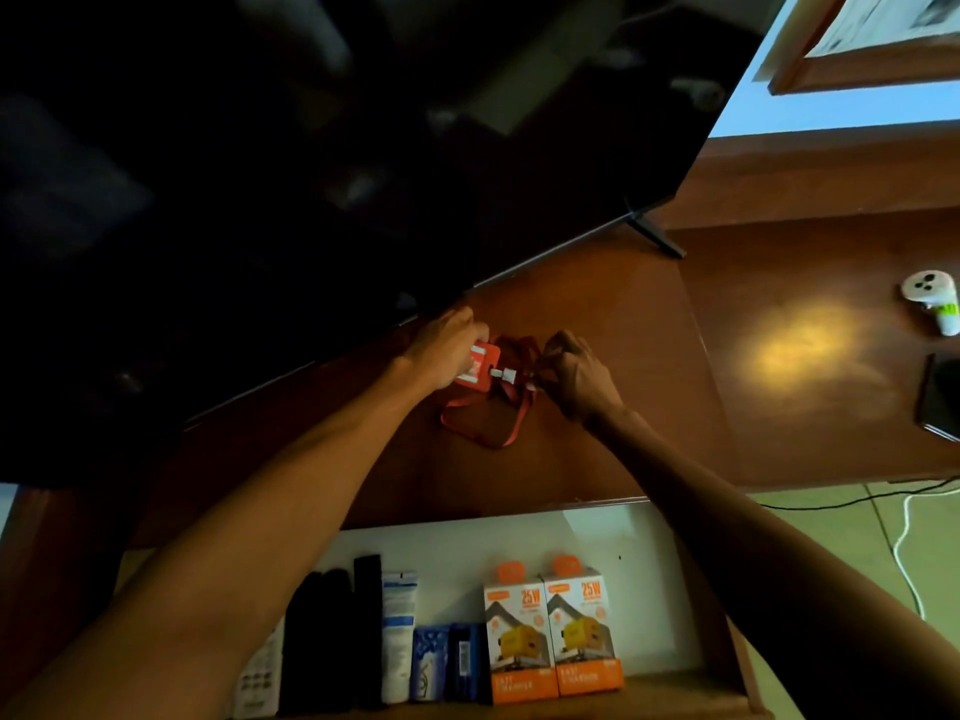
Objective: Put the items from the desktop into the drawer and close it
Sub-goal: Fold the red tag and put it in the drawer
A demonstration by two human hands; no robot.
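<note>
On the brown desktop [587,314] lies a red badge holder [480,368] with a white clip, joined to a red lanyard [478,423] that loops toward me. My left hand [447,350] grips the badge holder from the left. My right hand [576,374] pinches the lanyard strap just right of the clip. Below the desk edge the drawer [597,543] stands pulled out, white inside. It holds two orange 25W charger boxes [553,636], a white tube, blue and black packets and dark items along its near side.
A large dark TV screen [311,174] leans over the desk's left and back, its foot [657,236] on the wood. At the far right lie a white controller [932,298] and a dark phone [943,397]. Cables [906,537] run over the green floor.
</note>
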